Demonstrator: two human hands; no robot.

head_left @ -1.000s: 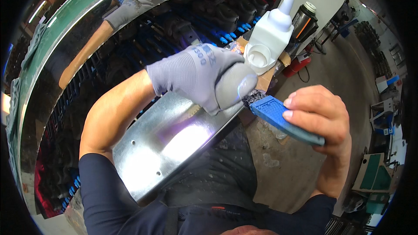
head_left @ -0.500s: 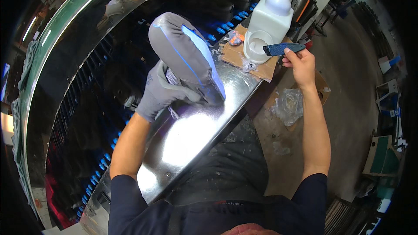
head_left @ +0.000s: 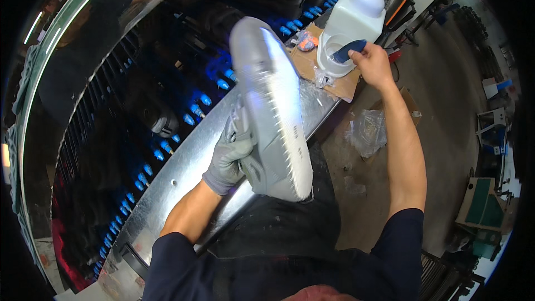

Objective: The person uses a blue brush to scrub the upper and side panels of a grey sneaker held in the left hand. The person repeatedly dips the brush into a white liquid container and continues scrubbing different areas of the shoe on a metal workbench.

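My left hand [head_left: 229,153], in a grey glove, has its fingers wrapped round the side of a grey shoe upper [head_left: 257,106]. The upper is stretched over a form, toe pointing away, with its pale underside edged by zigzag stitching turned to the right. My bare right hand [head_left: 373,66] pinches a flat, dark blue strip-like tool [head_left: 352,50], whose exact kind I cannot make out. The tool's far end dips into the round open cup at the foot of a white squeeze bottle [head_left: 355,18] with a tall nozzle. Whether that end touches the contents is hidden.
Under the bottle lies a cardboard piece [head_left: 346,89] with an orange-and-grey crumpled wrapper [head_left: 306,40]. A dark flask [head_left: 397,3] stands behind. The metal ledge [head_left: 167,195] runs alongside a dark machine with blue fittings [head_left: 189,119]. Clear plastic [head_left: 369,132] lies on the floor.
The shoe upper has come nearer and rolled, showing more of its stitched underside. My right hand has moved slightly left, bringing the blue tool from above the cup's rim down into it.
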